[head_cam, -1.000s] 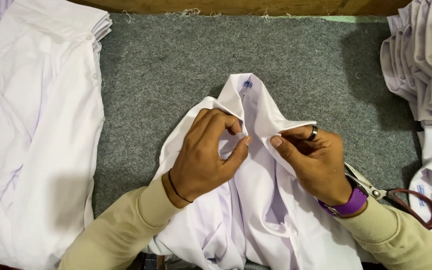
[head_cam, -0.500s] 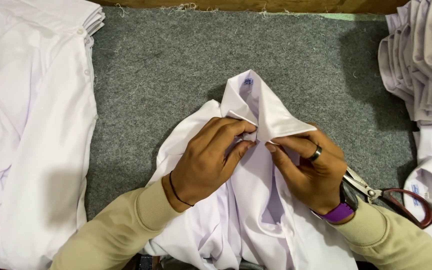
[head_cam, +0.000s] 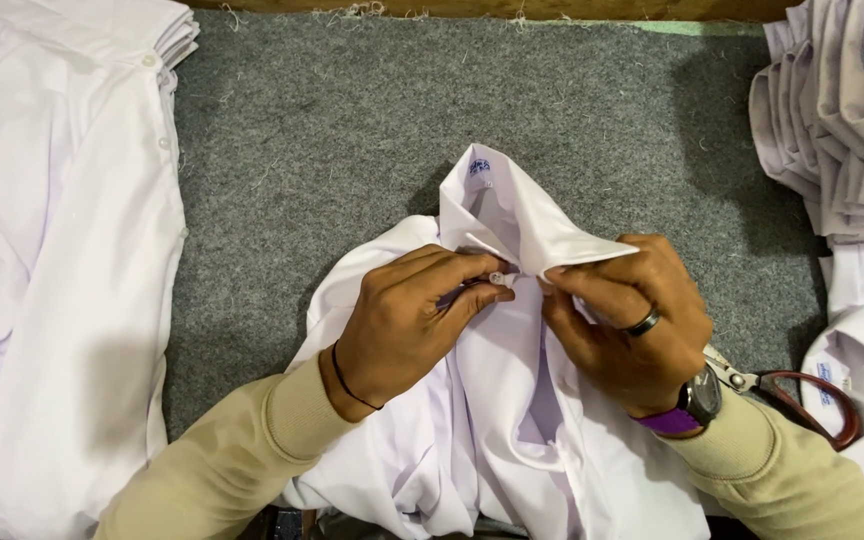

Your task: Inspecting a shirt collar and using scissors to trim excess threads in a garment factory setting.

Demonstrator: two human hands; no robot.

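— Fastening at what stage?
— Collar button (head_cam: 498, 279) unfinished: my left hand (head_cam: 407, 325) and right hand (head_cam: 627, 330) both pinch the white shirt (head_cam: 497, 400) at the bench's (head_cam: 352, 150) near edge; lower placket open.

One view only — a head-worn camera looking almost straight down at a grey felt worktop (head_cam: 352, 150), from close range. The far edge of the worktop runs along the top of the frame, the near edge falls below it; the person's forearms enter from the bottom — no second view overlaps.
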